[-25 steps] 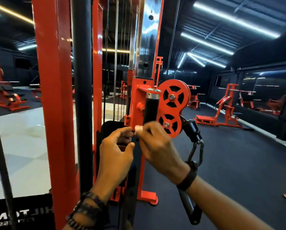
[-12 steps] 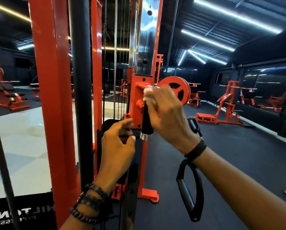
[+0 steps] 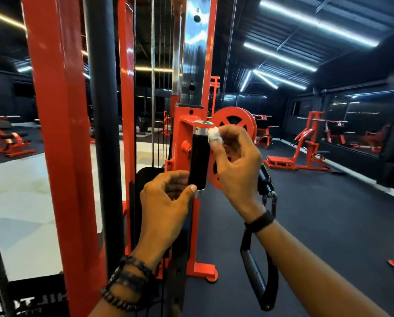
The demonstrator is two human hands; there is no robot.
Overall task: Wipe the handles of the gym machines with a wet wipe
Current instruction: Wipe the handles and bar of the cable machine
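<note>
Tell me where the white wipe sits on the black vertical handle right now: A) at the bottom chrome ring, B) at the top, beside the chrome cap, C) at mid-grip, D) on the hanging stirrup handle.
B: the right hand pinches the wet wipe against the top of the black handle, just under its chrome cap, while the left hand touches the handle's lower end.

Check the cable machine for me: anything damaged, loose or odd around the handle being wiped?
Nothing stands out. The black handle stands upright and intact; the right hand holds the wipe at its top collar.
</note>
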